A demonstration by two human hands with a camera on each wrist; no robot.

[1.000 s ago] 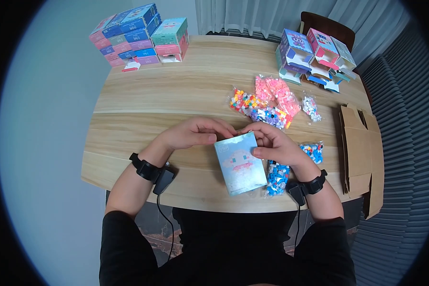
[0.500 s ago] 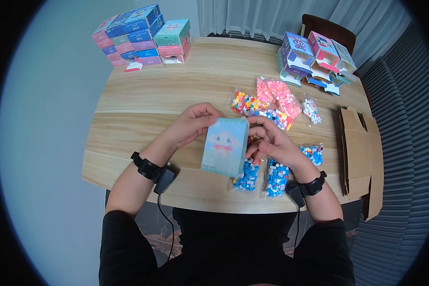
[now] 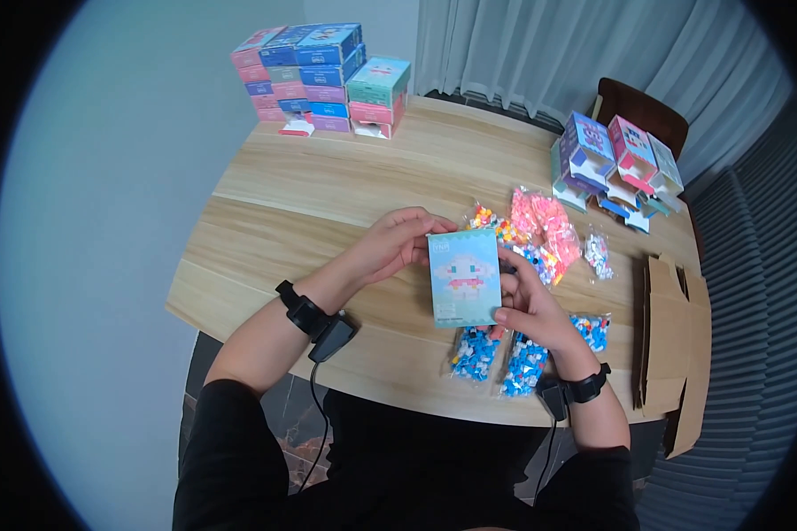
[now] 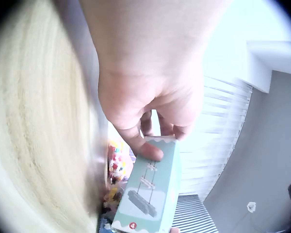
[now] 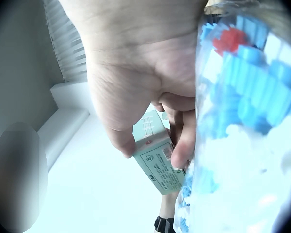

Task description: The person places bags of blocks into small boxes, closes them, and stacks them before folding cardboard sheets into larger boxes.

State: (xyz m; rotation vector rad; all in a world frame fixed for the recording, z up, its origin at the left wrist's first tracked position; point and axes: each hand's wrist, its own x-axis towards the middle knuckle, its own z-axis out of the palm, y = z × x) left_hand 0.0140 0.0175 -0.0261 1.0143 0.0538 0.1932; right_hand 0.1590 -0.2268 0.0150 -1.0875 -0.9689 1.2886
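Observation:
A small light-blue and mint cardboard box [image 3: 465,279] with a pixel-style character on its front is held up over the table's near half. My left hand [image 3: 403,243] holds its upper left part. In the left wrist view the thumb [image 4: 151,151] lies on the narrow side panel of the box [image 4: 157,184]. My right hand [image 3: 533,305] grips the lower right corner, thumb in front. The right wrist view shows thumb and fingers around the box's printed end [image 5: 160,165]. Just below hangs the view of a bag of blue and white bricks [image 3: 475,354].
More bagged blue bricks [image 3: 524,365] lie under my right wrist. Beyond my hands are bags of pink bricks [image 3: 549,226] and a small white-and-blue bag [image 3: 598,257]. Stacked boxes [image 3: 310,80] stand back left, opened boxes [image 3: 589,150] back right, flattened cardboard [image 3: 673,345] at the right edge.
The box moved left and uncovered a bag of blue bricks, then came back rightward. My right hand, loose beside the box half a second ago, now grips its lower corner. The head view has shifted.

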